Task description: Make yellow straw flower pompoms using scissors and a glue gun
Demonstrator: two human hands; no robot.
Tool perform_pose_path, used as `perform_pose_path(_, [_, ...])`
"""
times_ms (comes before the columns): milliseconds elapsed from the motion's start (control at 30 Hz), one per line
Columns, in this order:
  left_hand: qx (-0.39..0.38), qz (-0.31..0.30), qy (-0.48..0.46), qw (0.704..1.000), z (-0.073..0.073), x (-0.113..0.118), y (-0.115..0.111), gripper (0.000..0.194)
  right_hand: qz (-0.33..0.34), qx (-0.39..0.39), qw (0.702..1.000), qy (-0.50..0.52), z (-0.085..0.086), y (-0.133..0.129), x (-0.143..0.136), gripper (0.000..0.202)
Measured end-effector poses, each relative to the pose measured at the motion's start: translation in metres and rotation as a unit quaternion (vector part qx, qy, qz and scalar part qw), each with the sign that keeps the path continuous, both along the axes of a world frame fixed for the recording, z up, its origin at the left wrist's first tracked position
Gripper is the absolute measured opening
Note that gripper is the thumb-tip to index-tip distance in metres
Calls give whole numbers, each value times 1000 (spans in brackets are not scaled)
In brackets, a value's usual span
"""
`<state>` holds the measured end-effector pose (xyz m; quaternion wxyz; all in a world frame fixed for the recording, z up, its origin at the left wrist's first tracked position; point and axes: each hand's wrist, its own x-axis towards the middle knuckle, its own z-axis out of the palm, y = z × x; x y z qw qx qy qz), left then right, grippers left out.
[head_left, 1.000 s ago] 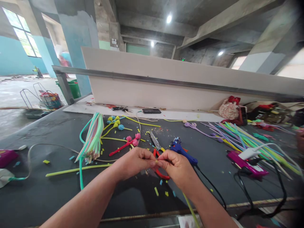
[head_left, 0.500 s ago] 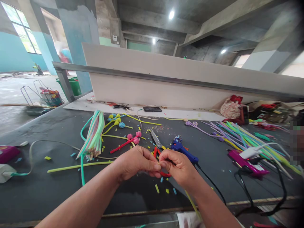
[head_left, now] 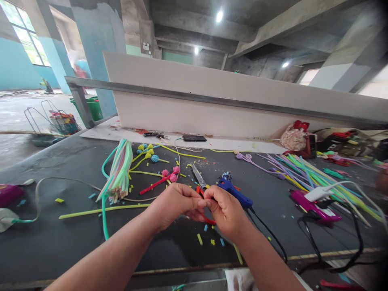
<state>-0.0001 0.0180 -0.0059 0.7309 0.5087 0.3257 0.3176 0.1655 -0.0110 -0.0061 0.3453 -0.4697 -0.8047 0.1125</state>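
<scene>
My left hand (head_left: 182, 204) and my right hand (head_left: 224, 208) meet fingertip to fingertip over the dark table, both pinched closed. What sits between the fingertips is too small and hidden to name. A yellow-green strip (head_left: 238, 254) hangs below my right hand. Scissors with red handles (head_left: 198, 176) lie partly under the hands, blades pointing away. Just right of them rests a blue glue gun (head_left: 235, 193). Pink buds on a red stem (head_left: 157, 180) lie to the left, with yellow and blue buds (head_left: 148, 152) behind them.
A bundle of pale green and pink stems (head_left: 121, 171) lies left. A magenta power strip (head_left: 315, 208) with cables and many coloured stems (head_left: 297, 171) occupy the right. A phone (head_left: 194, 138) lies near the white partition (head_left: 188, 117).
Both hands have stayed together, with only a slight shift of the fingers and right wrist. Less of the yellow-green strip now shows below my right hand.
</scene>
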Motion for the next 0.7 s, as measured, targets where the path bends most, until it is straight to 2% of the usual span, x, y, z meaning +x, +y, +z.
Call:
perform_pose_path(200, [-23, -52, -58, 997, 4, -14, 9, 36, 26, 1, 1000, -5, -2, -5, -2, 22])
perform_pose_path(300, [-2, -92, -38, 995, 8, -21, 12, 37, 18, -3, 1000, 12, 2, -7, -4, 26])
perform_pose_path(433, [9, -153, -30, 988, 5, -20, 13, 38, 2, -14, 1000, 21, 5, -5, -5, 28])
perform_pose_path(700, [-7, -133, -26, 991, 1, -16, 13, 29, 11, -20, 998, -54, -3, -2, -4, 18])
